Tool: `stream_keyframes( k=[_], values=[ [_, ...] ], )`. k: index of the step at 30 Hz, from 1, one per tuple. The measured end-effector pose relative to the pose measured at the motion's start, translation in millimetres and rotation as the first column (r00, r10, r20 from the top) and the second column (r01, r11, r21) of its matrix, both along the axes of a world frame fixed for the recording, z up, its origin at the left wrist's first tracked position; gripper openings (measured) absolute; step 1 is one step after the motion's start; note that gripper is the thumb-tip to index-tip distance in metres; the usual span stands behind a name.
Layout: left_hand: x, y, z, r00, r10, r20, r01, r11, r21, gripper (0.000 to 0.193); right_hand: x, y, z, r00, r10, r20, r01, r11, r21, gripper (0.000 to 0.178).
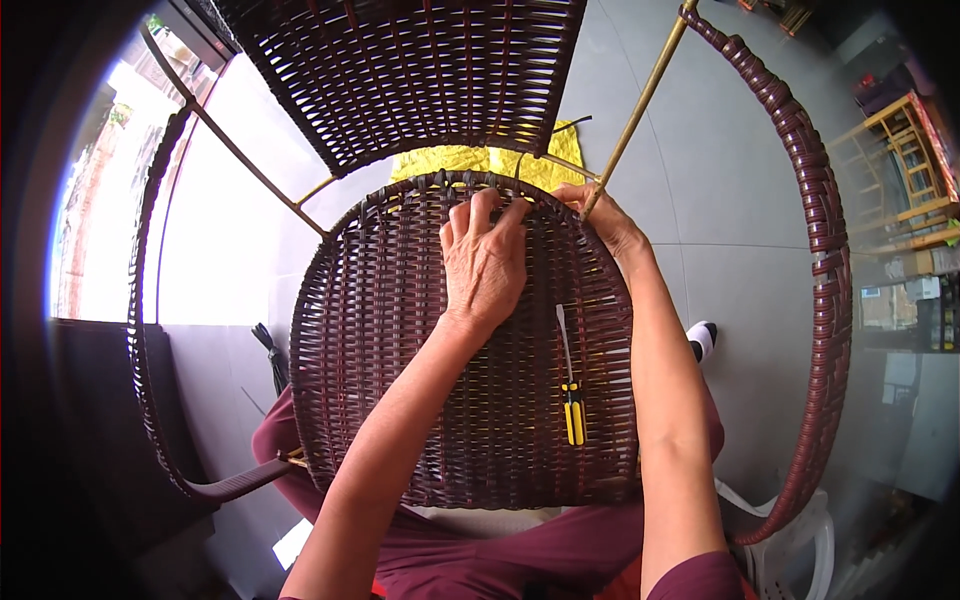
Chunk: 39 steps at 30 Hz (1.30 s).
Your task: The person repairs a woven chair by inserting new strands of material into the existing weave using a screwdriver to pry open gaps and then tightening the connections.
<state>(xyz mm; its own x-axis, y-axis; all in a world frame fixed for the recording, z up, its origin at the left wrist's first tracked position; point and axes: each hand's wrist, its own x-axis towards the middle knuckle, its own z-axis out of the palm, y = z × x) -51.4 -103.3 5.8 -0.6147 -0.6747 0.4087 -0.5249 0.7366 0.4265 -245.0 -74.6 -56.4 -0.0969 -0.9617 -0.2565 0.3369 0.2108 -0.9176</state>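
Note:
A dark brown woven wicker chair lies before me, its rounded seat (400, 330) over my lap and its backrest (420, 70) beyond. My left hand (485, 255) rests at the seat's far edge, fingers curled down against the weave and fingertips hidden. Beside those fingers a thin dark strand (518, 166) sticks up from the rim. My right hand (610, 222) is closed at the far right rim, next to a brass-coloured frame rod (645, 95); its fingers are partly hidden behind the rod. A screwdriver (573, 412) with a yellow and black handle lies on the seat's right side.
Wrapped armrests curve along the left (140, 290) and right (825, 230). Yellow crinkled material (440, 160) lies on the grey tiled floor (740, 290) beyond the seat. A bundle of dark strands (272, 355) is at the left, a white plastic stool (795, 550) at the lower right.

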Motion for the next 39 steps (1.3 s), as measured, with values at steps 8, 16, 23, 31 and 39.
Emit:
stream_keyframes(
  k=[8,16,23,31,39],
  values=[
    [0,-1,0,1.000,-0.003,-0.031,0.002,1.000,-0.012,0.028,-2,0,-5,1.000,0.001,0.009,-0.001,1.000,-0.025,0.020],
    [1,0,-2,0.999,0.002,-0.054,-0.002,1.000,0.000,0.026,-1,0,-1,0.999,0.024,-0.024,-0.028,0.985,-0.171,0.027],
    [0,0,-2,0.998,0.012,-0.055,-0.013,1.000,-0.015,0.025,-1,3,1,0.998,0.050,0.037,-0.040,0.974,-0.225,0.030],
    [1,-1,-1,0.999,0.015,-0.052,-0.016,1.000,-0.018,0.024,-3,-2,1,0.995,-0.002,-0.098,-0.017,0.981,-0.191,0.029],
    [1,0,-1,0.998,0.012,-0.055,-0.012,1.000,0.001,0.024,-1,-2,5,0.985,-0.005,-0.174,-0.037,0.972,-0.233,0.027]
  ],
)
